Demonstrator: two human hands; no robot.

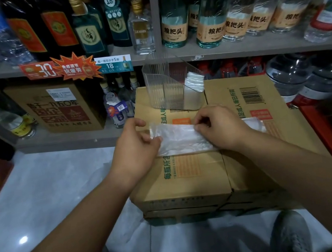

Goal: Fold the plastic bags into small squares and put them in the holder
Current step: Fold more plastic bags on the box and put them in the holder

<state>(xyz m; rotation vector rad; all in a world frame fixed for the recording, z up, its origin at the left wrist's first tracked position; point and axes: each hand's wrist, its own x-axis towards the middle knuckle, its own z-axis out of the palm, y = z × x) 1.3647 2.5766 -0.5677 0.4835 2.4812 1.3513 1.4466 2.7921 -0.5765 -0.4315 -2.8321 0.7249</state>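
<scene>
On top of the cardboard box [191, 178], the left hand [135, 146] pinches the left end of the plastic bag [178, 140] and the right hand [219, 128] pinches its upper edge, hiding the stretch under the palm. Clear and crinkled, the bag lies as a long flat strip across the box; just behind stands the clear holder [160, 82], folded squares [194, 84] blurry inside it.

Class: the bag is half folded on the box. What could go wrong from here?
The plastic bag, a long strip pinched by the left hand and right hand, may spring open or fold crooked. The clear holder stands close behind on the cardboard box; a reaching hand might tip it.
</scene>
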